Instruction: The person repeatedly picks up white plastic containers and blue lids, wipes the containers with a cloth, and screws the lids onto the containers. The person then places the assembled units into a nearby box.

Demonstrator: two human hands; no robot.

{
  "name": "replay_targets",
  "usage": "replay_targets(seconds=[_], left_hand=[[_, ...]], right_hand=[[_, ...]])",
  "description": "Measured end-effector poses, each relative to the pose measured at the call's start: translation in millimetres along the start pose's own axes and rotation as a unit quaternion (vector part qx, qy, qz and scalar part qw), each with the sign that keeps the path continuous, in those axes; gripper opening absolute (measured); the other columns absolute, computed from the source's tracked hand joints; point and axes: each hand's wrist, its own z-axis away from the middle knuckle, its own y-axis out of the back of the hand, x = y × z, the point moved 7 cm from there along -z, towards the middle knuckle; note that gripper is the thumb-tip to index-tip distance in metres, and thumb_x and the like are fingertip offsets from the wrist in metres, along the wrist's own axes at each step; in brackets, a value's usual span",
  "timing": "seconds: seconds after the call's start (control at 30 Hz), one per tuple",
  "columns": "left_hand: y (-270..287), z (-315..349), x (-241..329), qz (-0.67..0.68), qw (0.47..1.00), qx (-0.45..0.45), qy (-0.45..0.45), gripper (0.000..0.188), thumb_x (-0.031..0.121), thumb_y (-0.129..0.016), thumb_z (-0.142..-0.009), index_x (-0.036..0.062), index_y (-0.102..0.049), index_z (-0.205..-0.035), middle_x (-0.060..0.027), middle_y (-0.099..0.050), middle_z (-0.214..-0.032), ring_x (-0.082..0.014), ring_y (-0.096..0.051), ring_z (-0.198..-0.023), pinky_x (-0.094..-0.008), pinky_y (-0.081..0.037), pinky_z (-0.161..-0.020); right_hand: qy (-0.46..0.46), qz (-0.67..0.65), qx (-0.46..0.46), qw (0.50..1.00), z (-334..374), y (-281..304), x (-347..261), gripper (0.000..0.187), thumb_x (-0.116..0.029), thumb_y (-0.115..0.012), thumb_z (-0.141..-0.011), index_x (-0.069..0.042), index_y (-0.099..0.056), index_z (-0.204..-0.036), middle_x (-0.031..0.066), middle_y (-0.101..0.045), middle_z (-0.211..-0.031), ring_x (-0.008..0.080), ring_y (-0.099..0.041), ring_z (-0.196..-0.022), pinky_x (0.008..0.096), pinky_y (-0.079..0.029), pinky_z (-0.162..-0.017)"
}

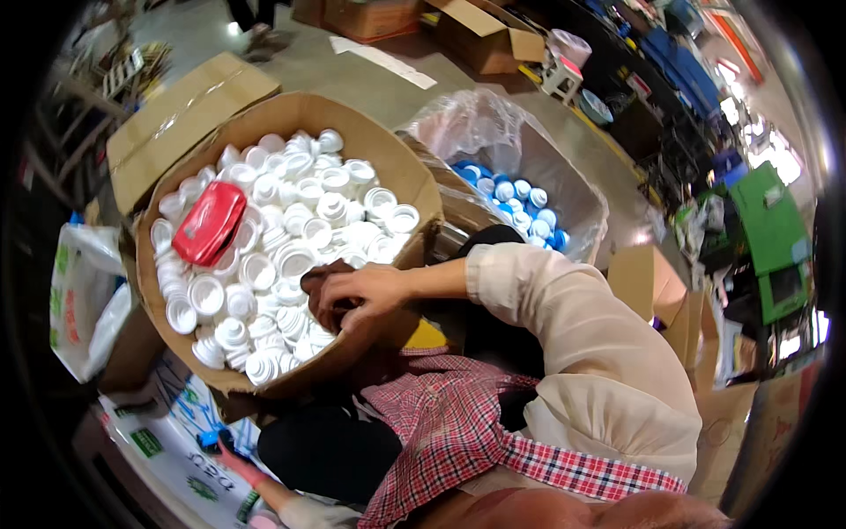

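A large cardboard box in front of me is heaped with white plastic caps, many of them ringed or stepped. Over its near right rim reaches my right hand, fingers curled down among the caps. The fingertips look dark, and whatever they grip is hidden. A red pouch-like case lies on the caps at the left. Down at the lower left, my left hand has its dark-tipped fingers closed at a small blue piece, above a white printed carton.
Right of the box stands a plastic-lined container with blue and white caps. A white plastic bag is at the left. Open cartons and a small stool stand farther back. A green cabinet is at the right.
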Motion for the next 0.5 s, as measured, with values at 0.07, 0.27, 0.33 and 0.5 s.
replay_targets(seconds=[0.07, 0.27, 0.33, 0.5], left_hand=[[4, -18, 77, 0.114, 0.992, -0.04, -0.032, 0.068, 0.01, -0.07, -0.089, -0.0001, -0.036, -0.147, -0.0143, -0.053, -0.135, -0.0269, -0.058, -0.11, -0.0399, -0.046, -0.102], [-103, -5, 269, 0.004, 0.971, -0.194, -0.138, 0.07, 0.005, -0.068, -0.085, 0.0015, -0.036, -0.148, -0.0147, -0.045, -0.143, -0.0272, -0.05, -0.123, -0.0407, -0.043, -0.104], [-181, 13, 307, -0.044, 0.93, -0.317, -0.181, 0.072, 0.005, -0.068, -0.084, 0.0043, -0.036, -0.149, -0.0138, -0.043, -0.145, -0.0253, -0.047, -0.126, -0.0387, -0.043, -0.103], [-246, 56, 324, -0.042, 0.915, -0.394, -0.076, 0.063, 0.015, -0.067, -0.089, 0.0087, -0.042, -0.146, -0.0073, -0.052, -0.134, -0.0203, -0.058, -0.112, -0.0351, -0.052, -0.088]], right_hand=[[0.048, 0.023, 0.105, 0.993, -23, 0, 16, 0.044, -0.042, -0.067, -0.087, -0.014, -0.061, -0.12, 0.0113, -0.055, -0.124, 0.0344, -0.058, -0.114, 0.0414, -0.048, -0.096], [-0.005, 0.238, 0.133, 0.962, -76, -28, 65, 0.028, -0.03, -0.074, -0.077, -0.009, -0.065, -0.094, 0.0098, -0.067, -0.091, 0.0302, -0.066, -0.091, 0.046, -0.051, -0.081], [-0.048, 0.271, 0.126, 0.953, -78, -21, 74, 0.021, -0.027, -0.068, -0.081, -0.007, -0.067, -0.088, 0.0118, -0.069, -0.087, 0.0294, -0.068, -0.085, 0.0441, -0.053, -0.076], [-0.103, 0.237, 0.129, 0.957, -76, -9, 48, 0.025, -0.018, -0.06, -0.079, 0.001, -0.073, -0.087, 0.0236, -0.07, -0.093, 0.041, -0.069, -0.087, 0.0473, -0.055, -0.075]])
